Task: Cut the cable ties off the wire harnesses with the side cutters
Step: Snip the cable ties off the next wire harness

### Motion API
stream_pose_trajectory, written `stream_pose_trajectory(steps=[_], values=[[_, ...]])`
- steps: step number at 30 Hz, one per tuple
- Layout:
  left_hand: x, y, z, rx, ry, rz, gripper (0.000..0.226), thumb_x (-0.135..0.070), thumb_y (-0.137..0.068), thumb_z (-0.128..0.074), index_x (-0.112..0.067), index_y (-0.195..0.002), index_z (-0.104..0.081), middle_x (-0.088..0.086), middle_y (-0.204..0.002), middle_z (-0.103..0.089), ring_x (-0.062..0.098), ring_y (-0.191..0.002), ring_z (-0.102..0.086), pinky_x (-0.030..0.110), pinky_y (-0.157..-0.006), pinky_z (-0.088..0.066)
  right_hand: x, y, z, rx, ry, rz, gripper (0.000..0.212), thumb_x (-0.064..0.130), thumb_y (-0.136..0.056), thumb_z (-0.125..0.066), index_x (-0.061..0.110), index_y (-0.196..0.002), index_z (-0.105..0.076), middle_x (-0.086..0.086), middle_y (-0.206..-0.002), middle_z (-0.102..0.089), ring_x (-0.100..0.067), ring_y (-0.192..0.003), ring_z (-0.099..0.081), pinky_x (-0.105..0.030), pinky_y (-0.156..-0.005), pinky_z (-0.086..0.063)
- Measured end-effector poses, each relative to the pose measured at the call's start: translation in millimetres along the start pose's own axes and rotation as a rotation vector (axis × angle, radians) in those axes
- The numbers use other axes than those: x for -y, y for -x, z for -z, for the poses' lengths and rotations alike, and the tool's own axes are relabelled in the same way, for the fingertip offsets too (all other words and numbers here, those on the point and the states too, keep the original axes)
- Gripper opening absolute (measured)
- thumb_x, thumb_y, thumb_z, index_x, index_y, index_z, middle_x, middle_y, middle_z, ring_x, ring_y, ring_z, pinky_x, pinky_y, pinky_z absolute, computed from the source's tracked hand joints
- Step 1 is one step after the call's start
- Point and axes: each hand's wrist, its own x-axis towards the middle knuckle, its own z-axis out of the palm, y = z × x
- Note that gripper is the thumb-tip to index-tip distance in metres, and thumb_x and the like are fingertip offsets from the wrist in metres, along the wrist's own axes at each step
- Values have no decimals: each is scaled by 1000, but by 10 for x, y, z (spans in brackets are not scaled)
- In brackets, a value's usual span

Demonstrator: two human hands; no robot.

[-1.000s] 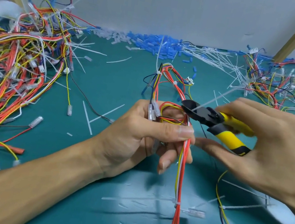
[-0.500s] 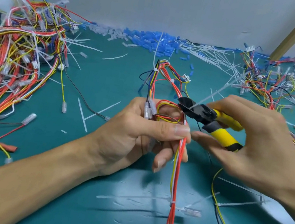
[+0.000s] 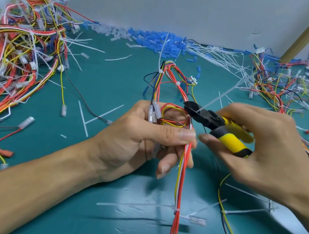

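Observation:
My left hand (image 3: pixel 142 135) grips a wire harness (image 3: pixel 181 182) of red, yellow and white wires above the green mat, thumb pressed along the bundle. My right hand (image 3: pixel 266 154) holds the yellow-handled side cutters (image 3: pixel 215 127), whose black jaws (image 3: pixel 192 107) sit at the bundle just above my left thumb. A long white cable tie tail (image 3: pixel 220 97) runs up and right from the jaws. Two more white ties show on this harness, one (image 3: pixel 160 71) at its far loop and one (image 3: pixel 176 209) lower down near me.
A big heap of harnesses (image 3: pixel 15 65) fills the left side and another heap (image 3: pixel 300 96) the far right. Blue and clear sleeves (image 3: pixel 158 41) and cut white ties (image 3: pixel 217 54) lie along the back wall. Loose tie pieces (image 3: pixel 85 119) are scattered on the green mat (image 3: pixel 101 87).
Both hands, the harness and the cutters have stayed almost still; the view has shifted slightly. The jaws remain at the same tie.

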Motion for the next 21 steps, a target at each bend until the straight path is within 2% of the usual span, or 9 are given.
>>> stream_pose_trajectory(steps=[2,6,9,10,13,17,20,21], values=[[2,0,-2,2,3,4,12,-6,-83,-63,6,-83,-65,21,-65,-67,17,-38,-53,23,-41,-43,-9,6,5,-14,20,-21,30,44,-89,-70,17,-76,-65,1,-60,-52,-28,-59,-47,-44,-52,-45],[-3,1,-2,-10,9,-1,8,-4,-83,-64,1,-79,-67,22,-67,-67,18,-37,-51,24,-41,-43,15,-3,0,2,13,0,26,42,-87,-73,17,-87,-67,5,-70,-57,-22,-65,-54,-41,-57,-47],[-1,-1,2,17,-2,4,6,0,-86,-64,6,-84,-65,20,-66,-68,16,-38,-53,23,-41,-43,11,6,24,-24,0,1,30,37,-90,-70,16,-70,-60,-5,-55,-40,-29,-57,-35,-44,-48,-36],[-3,5,0,24,-1,5,6,1,-86,-64,6,-84,-65,20,-66,-68,16,-38,-53,23,-42,-43,18,4,27,-25,-1,-1,32,37,-90,-70,16,-68,-58,-5,-55,-38,-29,-57,-33,-45,-48,-35],[-9,13,-9,5,0,5,7,0,-85,-63,5,-82,-66,19,-66,-67,17,-38,-52,24,-41,-43,38,-9,31,-14,17,6,26,40,-88,-73,18,-80,-64,3,-65,-50,-23,-61,-48,-40,-54,-43],[-12,7,-19,-8,-2,8,10,-3,-86,-61,6,-83,-63,19,-65,-67,16,-37,-52,24,-41,-42,17,11,25,5,-36,-45,28,38,-89,-69,18,-70,-64,-5,-55,-42,-30,-57,-37,-43,-46,-41],[-12,4,-15,-14,3,8,9,-1,-86,-60,3,-81,-65,19,-66,-67,16,-37,-51,24,-41,-42,56,7,7,22,-29,-36,16,36,-87,-70,23,-82,-65,8,-65,-50,-15,-63,-46,-39,-58,-45],[-13,5,-16,-18,5,9,9,-1,-86,-60,1,-80,-66,19,-66,-67,16,-37,-51,24,-41,-42,49,6,3,20,-21,-18,13,34,-87,-70,22,-83,-65,9,-66,-51,-15,-64,-47,-37,-59,-44]])
